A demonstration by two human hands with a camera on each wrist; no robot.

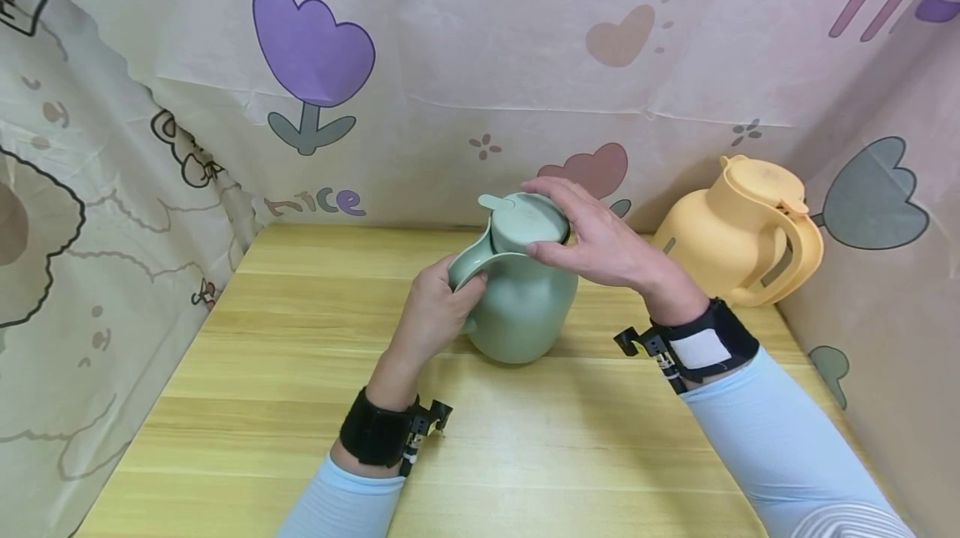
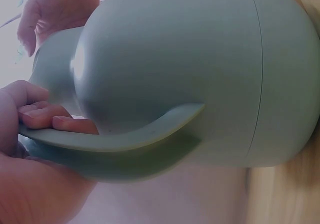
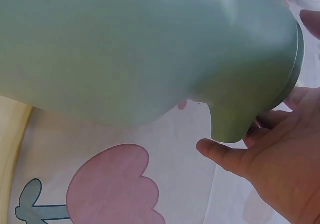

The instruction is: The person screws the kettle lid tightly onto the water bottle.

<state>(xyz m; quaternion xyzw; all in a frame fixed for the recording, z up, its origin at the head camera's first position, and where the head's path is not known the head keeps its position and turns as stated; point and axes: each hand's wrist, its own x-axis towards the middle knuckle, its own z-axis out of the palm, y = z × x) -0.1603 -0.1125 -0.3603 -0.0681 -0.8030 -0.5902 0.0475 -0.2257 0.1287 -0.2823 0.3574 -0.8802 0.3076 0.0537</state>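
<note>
A green thermos jug (image 1: 525,309) stands on the wooden table, its base by the table surface in the left wrist view. My left hand (image 1: 431,309) grips the jug's curved handle (image 2: 135,144), fingers wrapped through the loop. On top is a round green lid (image 1: 528,223) with a small tab pointing left. My right hand (image 1: 603,242) holds the lid's rim, thumb on the near side and fingers over the far side. In the right wrist view its fingers (image 3: 272,116) are at the lid's edge, beside the spout (image 3: 227,126).
A yellow thermos jug (image 1: 701,229) with its lid on stands at the back right of the wooden table (image 1: 300,371). Printed cloth (image 1: 450,46) hangs behind the table and along both sides.
</note>
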